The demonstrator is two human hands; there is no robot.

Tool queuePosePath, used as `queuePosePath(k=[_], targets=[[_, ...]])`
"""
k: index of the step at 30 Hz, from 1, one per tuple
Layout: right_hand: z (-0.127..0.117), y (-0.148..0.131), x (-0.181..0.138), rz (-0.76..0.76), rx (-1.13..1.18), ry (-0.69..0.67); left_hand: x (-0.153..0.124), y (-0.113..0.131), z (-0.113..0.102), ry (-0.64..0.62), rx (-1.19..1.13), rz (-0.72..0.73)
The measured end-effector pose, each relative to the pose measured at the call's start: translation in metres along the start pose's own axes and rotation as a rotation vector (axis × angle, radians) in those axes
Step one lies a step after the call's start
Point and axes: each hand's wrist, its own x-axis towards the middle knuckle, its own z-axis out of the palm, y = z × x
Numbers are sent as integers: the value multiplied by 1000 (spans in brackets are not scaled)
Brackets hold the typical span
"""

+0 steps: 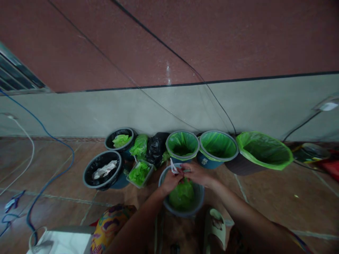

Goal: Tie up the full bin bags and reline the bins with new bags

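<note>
Both my hands meet over a grey-rimmed bin (197, 206) on the floor in front of me. Inside it is a filled green plastic bag (181, 197), its gathered top rising to my fingers. My left hand (171, 181) is closed in a pinch at the bag's neck. From the other side my right hand (197, 174) also has its fingers closed there. A thin white strip (173, 166) sticks up from between the fingers; its lower end is hidden. The fingertips are small and dim, so their exact grip is hard to see.
Green-lined bins (182, 133) (218, 133) and a larger green-lined basket (265, 165) line the wall. To the left are black-lined bins (88, 176) (107, 143), a tub of green bags (139, 173) and a black bag (156, 146). Blue cable (50, 176) crosses the floor.
</note>
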Motion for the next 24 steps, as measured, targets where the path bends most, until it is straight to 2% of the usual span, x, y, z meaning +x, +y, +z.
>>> queuePosePath(k=[2,3,8,11,17,24], targets=[[0,3,-2,-15,-81,-104,1,1,-1,3,38,2],[0,4,-3,-24,-149,-107,1,1,-2,9,67,-5],[-5,1,-6,30,-597,6,2,6,-1,85,141,-85],[-8,-9,-9,74,-729,51,-1,11,1,98,92,-130],[-8,-23,-13,110,-755,81,-9,21,3,172,-136,-224],[-2,-7,-13,-8,-709,26,-9,19,-3,211,-194,-249]])
